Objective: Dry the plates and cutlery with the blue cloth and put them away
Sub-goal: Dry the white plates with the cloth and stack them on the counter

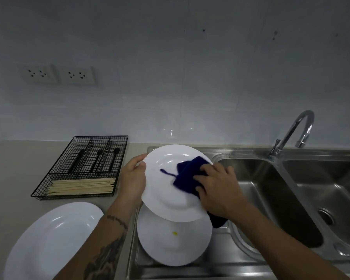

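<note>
The left hand point(132, 178) grips a white plate point(166, 199) by its left rim. The right hand point(216, 188) presses a blue cloth point(187, 174) flat onto its face.

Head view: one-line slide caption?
Left hand holds a white plate above the drainboard while the right hand wipes it with the blue cloth.

You have three round white plates in view: one held up point(166, 199), one on the steel drainboard point(170, 245) and one on the counter point(49, 241). There is one dark blue cloth point(187, 174) and one black wire cutlery tray point(77, 168) with three black utensils point(98, 159) and one bundle of pale wooden chopsticks point(81, 185). You can count two steel sink basins point(271, 188), one chrome tap point(295, 134) and two white wall sockets point(59, 74).
</note>
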